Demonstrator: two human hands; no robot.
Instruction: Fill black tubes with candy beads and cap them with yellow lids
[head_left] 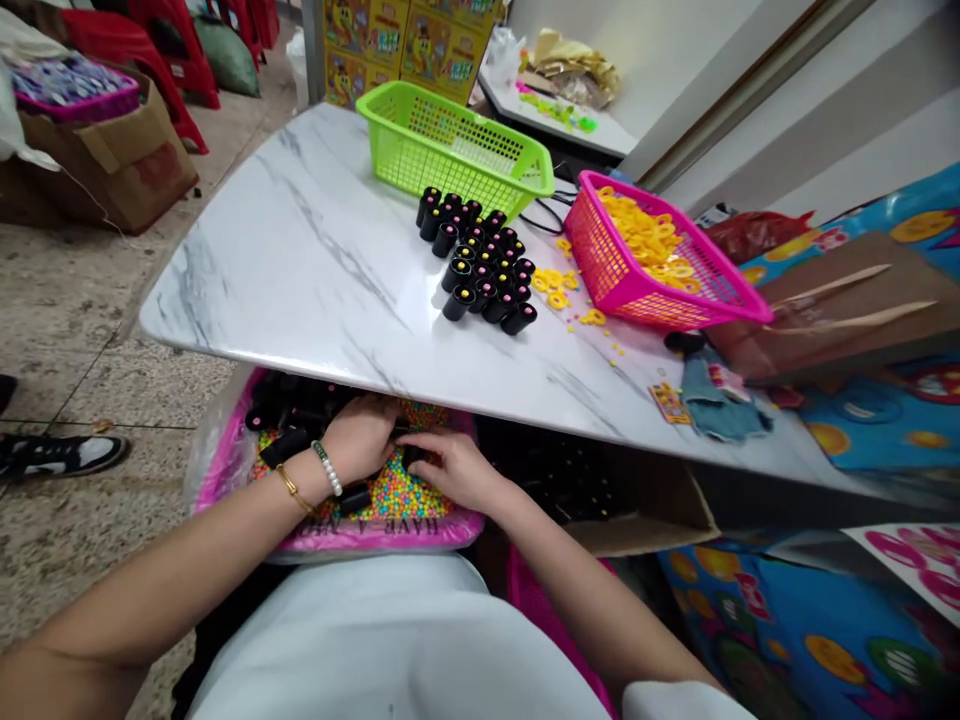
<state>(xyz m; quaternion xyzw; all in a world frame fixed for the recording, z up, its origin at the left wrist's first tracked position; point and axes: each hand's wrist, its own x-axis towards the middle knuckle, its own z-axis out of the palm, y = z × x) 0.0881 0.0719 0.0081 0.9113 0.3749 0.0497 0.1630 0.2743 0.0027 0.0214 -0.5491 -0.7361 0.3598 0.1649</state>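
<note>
Standing on the speckled floor at far left, an opened cardboard box (142, 165) bears a purple basket (112, 100). Next, at the near edge of the marble-patterned table (315, 250), a film-covered pink tray (352, 541) contains multicoloured beads (401, 492) and loose black cylinders (285, 447), many gathered at its left side. The left hand (360, 438), braceleted at the wrist, bends over the tray; its fingers lie close together, their tips partly hidden, and what they hold cannot be told. Just beside it, the right hand (459, 468) has thumb and forefinger parted about a single black cylinder (412, 457) above the beads; whether they press it cannot be told. On the table, a green openwork basket (427, 172) adjoins a cluster of upright black cylinders (484, 268), many showing a pink or yellow bead. Farther right are loose yellow rings (550, 276), a pink basket (600, 250) of similar rings, and a denim piece (716, 405).
</note>
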